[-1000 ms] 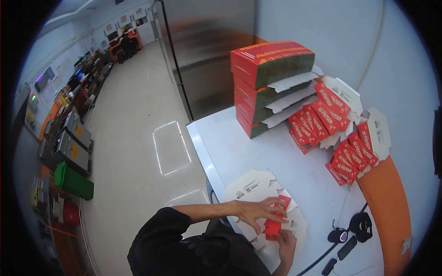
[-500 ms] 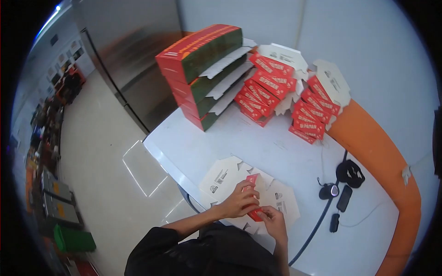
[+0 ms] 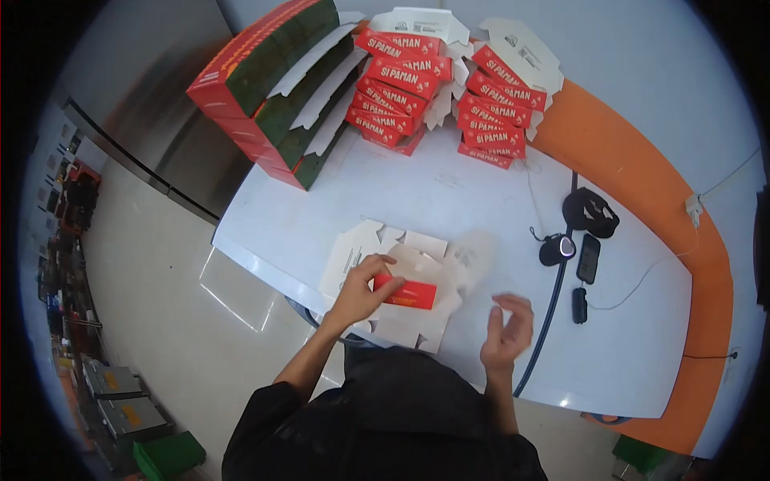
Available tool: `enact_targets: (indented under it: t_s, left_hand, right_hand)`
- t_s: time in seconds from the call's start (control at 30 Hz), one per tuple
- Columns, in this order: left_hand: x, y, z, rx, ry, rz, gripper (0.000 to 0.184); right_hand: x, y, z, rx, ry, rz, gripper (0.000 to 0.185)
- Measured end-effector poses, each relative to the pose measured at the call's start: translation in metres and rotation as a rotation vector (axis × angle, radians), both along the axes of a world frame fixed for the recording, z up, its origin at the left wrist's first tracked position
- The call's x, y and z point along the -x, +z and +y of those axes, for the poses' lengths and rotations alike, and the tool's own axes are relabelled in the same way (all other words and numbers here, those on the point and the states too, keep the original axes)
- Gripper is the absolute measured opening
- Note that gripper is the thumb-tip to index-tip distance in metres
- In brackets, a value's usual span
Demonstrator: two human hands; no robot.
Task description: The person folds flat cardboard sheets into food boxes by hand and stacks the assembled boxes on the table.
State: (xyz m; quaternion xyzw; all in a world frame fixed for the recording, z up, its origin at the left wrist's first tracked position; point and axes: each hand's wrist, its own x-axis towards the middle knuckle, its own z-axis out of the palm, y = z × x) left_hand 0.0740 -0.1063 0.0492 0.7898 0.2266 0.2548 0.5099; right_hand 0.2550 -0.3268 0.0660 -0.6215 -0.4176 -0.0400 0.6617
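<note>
A partly folded cardboard box [image 3: 423,324] lies at the table's near edge, its cream inside and several flaps showing. One red panel [image 3: 415,295] stands up across its middle. My left hand [image 3: 365,293] grips the left end of that panel, thumb on the near red face and fingers over its top. To the right of the cardboard, my right hand [image 3: 507,329] is raised with nothing in it, thumb and loosely curved fingers apart.
Red boxes marked "SI PAMAN" stand in a middle stack [image 3: 401,76] and a right stack [image 3: 497,120]. Larger red-and-green boxes [image 3: 273,88] are piled back left. A cable [image 3: 545,321], a round speaker-like device [image 3: 556,248], a black phone-like device [image 3: 589,259] and a black pouch [image 3: 591,212] lie right.
My right hand has let go of the cardboard and moved right. My left hand still holds the red panel, now turned nearly level across the view. The camera view has shifted.
</note>
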Motion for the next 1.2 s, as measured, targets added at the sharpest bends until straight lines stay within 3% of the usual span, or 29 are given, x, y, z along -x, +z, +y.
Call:
enact_targets:
  t_s: [0.1, 0.2, 0.27, 0.3, 0.37, 0.47, 0.67, 0.87, 0.93, 1.03, 1.2]
  left_hand:
    - [0.001, 0.001, -0.009, 0.220, 0.048, -0.021, 0.029]
    - [-0.006, 0.019, -0.022, 0.287, 0.058, -0.035, 0.031]
    - [-0.004, 0.022, -0.024, 0.144, 0.030, 0.013, 0.029]
    - [-0.003, 0.024, -0.025, 0.068, 0.020, 0.036, 0.028]
    - [-0.001, 0.026, -0.029, 0.182, 0.049, 0.048, 0.026]
    - [-0.002, 0.023, -0.034, 0.228, 0.076, 0.023, 0.023]
    - [-0.006, 0.021, -0.045, 0.164, 0.107, -0.065, 0.018]
    - [-0.016, 0.032, -0.055, -0.087, 0.103, -0.044, 0.012]
    - [-0.022, 0.033, -0.057, -0.084, 0.073, -0.018, 0.012]
    - [-0.026, 0.033, -0.061, -0.026, 0.047, -0.004, 0.012]
    - [-0.030, 0.030, -0.058, -0.039, -0.003, -0.029, 0.012]
  right_hand:
    - [0.000, 0.006, 0.011, 0.367, 0.125, -0.055, 0.033]
    - [0.006, -0.009, 0.029, 0.430, 0.204, 0.039, 0.040]
    - [0.010, -0.004, 0.039, 0.382, 0.219, 0.145, 0.044]
    - [0.008, 0.001, 0.041, 0.415, 0.242, 0.101, 0.045]
    - [0.003, 0.009, 0.044, 0.482, 0.291, 0.014, 0.046]
    - [-0.002, 0.007, 0.045, 0.381, 0.323, -0.103, 0.042]
    - [0.000, 0.002, 0.042, 0.436, 0.301, -0.194, 0.039]
    - [0.000, -0.013, 0.042, 0.347, 0.065, 0.053, 0.029]
    - [0.001, -0.032, 0.044, 0.180, 0.059, 0.301, 0.025]
    - [-0.001, -0.031, 0.044, 0.161, 0.056, 0.249, 0.017]
    - [-0.016, -0.019, 0.042, 0.229, 0.338, 0.211, 0.013]
